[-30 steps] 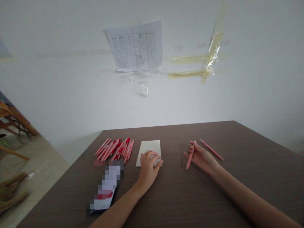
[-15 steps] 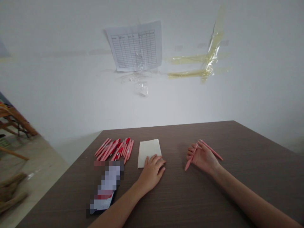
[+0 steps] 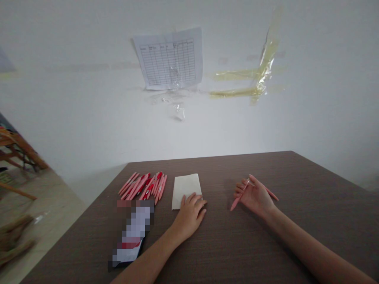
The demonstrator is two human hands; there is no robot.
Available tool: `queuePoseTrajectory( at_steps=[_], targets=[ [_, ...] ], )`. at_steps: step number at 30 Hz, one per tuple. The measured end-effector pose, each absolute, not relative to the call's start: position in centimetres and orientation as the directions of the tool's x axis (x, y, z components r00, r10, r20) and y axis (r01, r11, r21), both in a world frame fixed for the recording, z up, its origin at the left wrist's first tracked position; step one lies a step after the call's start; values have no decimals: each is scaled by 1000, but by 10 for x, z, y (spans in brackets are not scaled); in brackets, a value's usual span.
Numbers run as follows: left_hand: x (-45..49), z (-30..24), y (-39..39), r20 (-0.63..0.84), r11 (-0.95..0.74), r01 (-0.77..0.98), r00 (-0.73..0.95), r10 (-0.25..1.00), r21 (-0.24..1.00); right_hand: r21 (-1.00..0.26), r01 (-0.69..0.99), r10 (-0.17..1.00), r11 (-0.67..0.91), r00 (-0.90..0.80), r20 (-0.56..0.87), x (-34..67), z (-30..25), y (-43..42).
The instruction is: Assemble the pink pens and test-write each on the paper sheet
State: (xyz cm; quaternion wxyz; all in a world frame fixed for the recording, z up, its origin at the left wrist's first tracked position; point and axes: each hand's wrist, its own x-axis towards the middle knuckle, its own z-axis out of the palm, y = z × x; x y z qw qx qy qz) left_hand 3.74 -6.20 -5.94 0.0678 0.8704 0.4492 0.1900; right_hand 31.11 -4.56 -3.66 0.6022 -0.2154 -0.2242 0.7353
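Note:
My left hand (image 3: 189, 213) lies flat, fingers stretched out, on the near edge of a cream folded paper (image 3: 186, 186) on the brown table (image 3: 225, 244). My right hand (image 3: 256, 195) rests palm up to the right, fingers loosely curled round a pink pen (image 3: 238, 197) that slants down toward the left. A second pink pen (image 3: 271, 192) lies on the table just behind that hand, partly hidden by it. Several pink and red pens (image 3: 145, 185) lie in a row left of the paper.
A dark packet with a blurred face (image 3: 132, 232) lies near the table's left front. A printed sheet (image 3: 170, 59) and yellowed tape (image 3: 257, 75) hang on the white wall behind. Wooden furniture (image 3: 17, 154) stands on the floor at far left.
My left hand slid back toward me and flattened on the paper's near edge. My right hand turned palm up and the pink pen in it tilted lower.

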Motion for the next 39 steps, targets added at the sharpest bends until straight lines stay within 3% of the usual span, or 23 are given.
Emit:
queuePoseTrajectory(
  at_steps=[11,16,22,32,39],
  targets=[
    [37,-63,-61,339,-585,765,493,801,271,-634,-763,989,-125,-148,-17,313,-38,-45],
    [38,-64,-59,434,-437,871,313,845,223,-601,-787,988,-136,-155,-20,316,-40,-44],
    [36,-73,-58,457,-272,950,174,872,156,-666,-740,992,-99,-129,-4,318,-39,-45],
    [38,-68,-65,391,-305,936,217,894,178,-614,-779,989,-128,-147,-19,319,-42,-42],
    [42,-60,-72,340,-361,905,275,899,224,-649,-751,992,-124,-88,-89,316,-44,-40]
  ],
)
